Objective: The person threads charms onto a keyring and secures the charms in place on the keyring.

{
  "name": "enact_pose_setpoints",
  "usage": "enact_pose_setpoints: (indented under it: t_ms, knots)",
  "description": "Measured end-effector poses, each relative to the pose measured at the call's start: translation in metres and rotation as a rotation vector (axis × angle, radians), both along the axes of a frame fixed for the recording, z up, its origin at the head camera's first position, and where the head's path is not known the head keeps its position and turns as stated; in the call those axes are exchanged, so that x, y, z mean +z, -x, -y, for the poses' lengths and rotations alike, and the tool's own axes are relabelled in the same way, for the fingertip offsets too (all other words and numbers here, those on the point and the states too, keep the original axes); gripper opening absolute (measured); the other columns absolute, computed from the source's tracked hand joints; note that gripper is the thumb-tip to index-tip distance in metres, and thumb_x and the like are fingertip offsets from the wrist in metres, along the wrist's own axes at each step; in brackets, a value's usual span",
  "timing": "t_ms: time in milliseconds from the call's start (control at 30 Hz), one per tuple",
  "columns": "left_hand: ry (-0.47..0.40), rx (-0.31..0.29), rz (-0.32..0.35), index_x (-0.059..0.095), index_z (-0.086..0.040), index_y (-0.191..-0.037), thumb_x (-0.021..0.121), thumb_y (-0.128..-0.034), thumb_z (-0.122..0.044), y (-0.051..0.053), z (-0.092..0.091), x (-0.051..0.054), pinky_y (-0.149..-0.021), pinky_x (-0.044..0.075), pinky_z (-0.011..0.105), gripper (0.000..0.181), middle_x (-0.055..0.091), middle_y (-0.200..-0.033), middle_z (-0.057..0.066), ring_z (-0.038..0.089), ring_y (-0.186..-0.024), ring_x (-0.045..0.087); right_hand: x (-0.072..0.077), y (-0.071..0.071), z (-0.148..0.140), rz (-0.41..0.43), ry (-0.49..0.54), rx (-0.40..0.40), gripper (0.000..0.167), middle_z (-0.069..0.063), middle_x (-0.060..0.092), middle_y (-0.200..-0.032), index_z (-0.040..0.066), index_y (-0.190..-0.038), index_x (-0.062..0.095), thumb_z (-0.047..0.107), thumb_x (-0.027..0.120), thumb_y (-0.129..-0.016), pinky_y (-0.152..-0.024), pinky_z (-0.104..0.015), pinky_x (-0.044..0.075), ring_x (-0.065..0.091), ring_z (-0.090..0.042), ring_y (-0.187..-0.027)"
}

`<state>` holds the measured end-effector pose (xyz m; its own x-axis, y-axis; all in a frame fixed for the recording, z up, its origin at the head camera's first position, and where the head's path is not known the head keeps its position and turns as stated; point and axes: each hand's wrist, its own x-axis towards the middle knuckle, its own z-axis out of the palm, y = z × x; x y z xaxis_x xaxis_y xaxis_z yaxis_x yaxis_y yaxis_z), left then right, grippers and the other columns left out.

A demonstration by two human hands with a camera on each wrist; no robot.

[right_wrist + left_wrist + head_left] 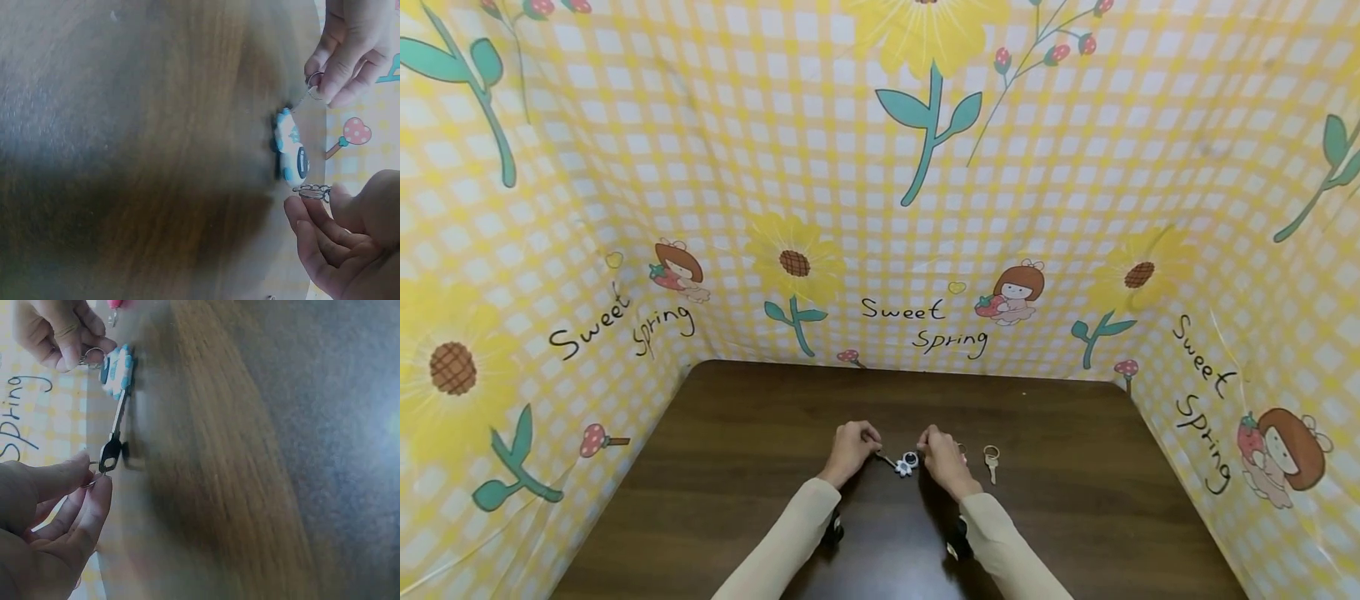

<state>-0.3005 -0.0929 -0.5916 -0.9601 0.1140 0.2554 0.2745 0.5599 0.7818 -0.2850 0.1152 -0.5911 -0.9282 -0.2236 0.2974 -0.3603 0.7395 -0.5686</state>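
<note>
My left hand (852, 450) pinches a thin metal ring (315, 79) between thumb and fingertips. A key (111, 453) with a black head hangs from it, its blade pointing toward the charm. A white and light-blue astronaut charm (906, 465) lies on the table between the two hands. With thumb and fingers, my right hand (347, 234) holds the charm's short chain and ring (312, 192). In the left wrist view the key's tip meets or overlaps the charm (117, 374); whether they touch I cannot tell.
On the dark wooden table (737, 433), a brass-coloured key with a ring (992, 467) lies right of my right hand. A small pink item (114, 304) with a metal end is partly hidden by that hand. Yellow checked cloth (880, 250) walls in the table's back and sides.
</note>
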Motion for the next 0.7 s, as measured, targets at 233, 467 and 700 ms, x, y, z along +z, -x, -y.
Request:
enact_pose_setpoints:
  t_ms: [233, 467, 700]
  knots:
    - [-0.032, -0.062, 0.021, 0.074, 0.006, -0.088, 0.075, -0.0864, 0.016, -0.003, -0.002, 0.006, -0.066, 0.056, 0.029, 0.01, 0.073, -0.078, 0.01, 0.021, -0.071, 0.069, 0.001, 0.004, -0.007, -0.022, 0.028, 0.045, 0.02, 0.0, 0.065, -0.075, 0.006, -0.085, 0.062, -0.007, 0.075, -0.091, -0.063, -0.037, 0.052, 0.064, -0.02, -0.071]
    - [-0.015, -0.097, -0.009, 0.075, 0.004, -0.088, 0.075, -0.088, 0.015, -0.006, -0.006, 0.012, -0.066, 0.056, 0.029, 0.01, 0.074, -0.078, 0.008, 0.023, -0.072, 0.069, 0.005, 0.007, -0.008, 0.05, 0.094, 0.09, 0.01, 0.001, 0.069, -0.078, 0.001, -0.09, 0.074, -0.009, 0.072, -0.086, -0.07, -0.03, 0.052, 0.063, -0.013, -0.074]
    - [0.03, -0.084, -0.014, 0.076, 0.0, -0.087, 0.077, -0.0889, 0.01, -0.006, -0.005, 0.019, -0.066, 0.056, 0.031, 0.011, 0.074, -0.078, 0.004, 0.016, -0.069, 0.067, 0.005, 0.008, -0.007, 0.042, 0.132, 0.106, 0.008, -0.002, 0.071, -0.081, -0.002, -0.092, 0.078, -0.008, 0.079, -0.087, -0.069, -0.026, 0.054, 0.067, -0.013, -0.075]
